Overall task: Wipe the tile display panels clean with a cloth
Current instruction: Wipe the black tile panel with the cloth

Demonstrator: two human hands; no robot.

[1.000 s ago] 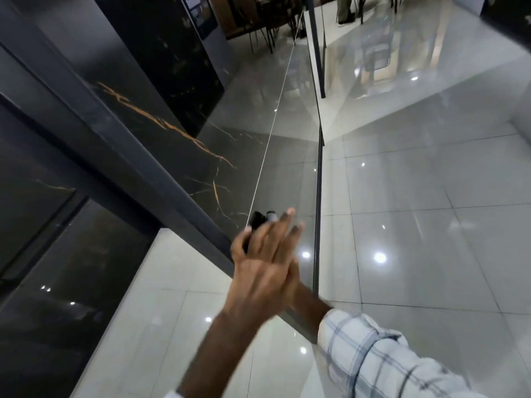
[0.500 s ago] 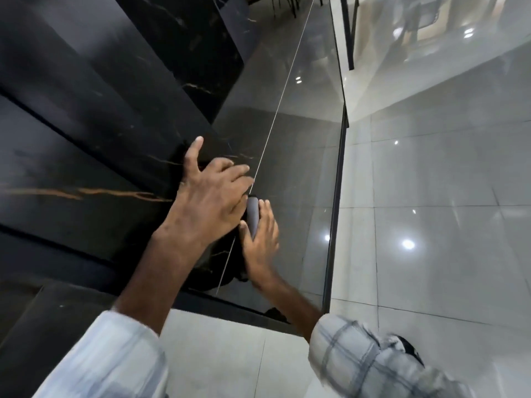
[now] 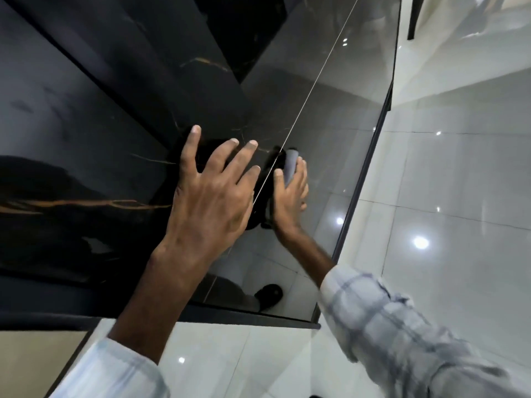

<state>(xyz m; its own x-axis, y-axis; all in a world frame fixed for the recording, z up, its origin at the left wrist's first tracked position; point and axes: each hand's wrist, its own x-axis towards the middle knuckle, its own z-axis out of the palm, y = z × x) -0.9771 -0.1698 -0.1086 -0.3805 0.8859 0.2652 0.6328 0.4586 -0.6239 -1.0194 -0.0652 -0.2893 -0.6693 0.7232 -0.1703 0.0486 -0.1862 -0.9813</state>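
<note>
Single head-worn view, tilted, facing down and forward, close to the panel (image 3: 330, 116), floor (image 3: 459, 182) at right

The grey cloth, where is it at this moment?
In the head view, the grey cloth sits right of centre, held by the right hand against the glossy grey tile panel, just right of the thin seam line.
</note>
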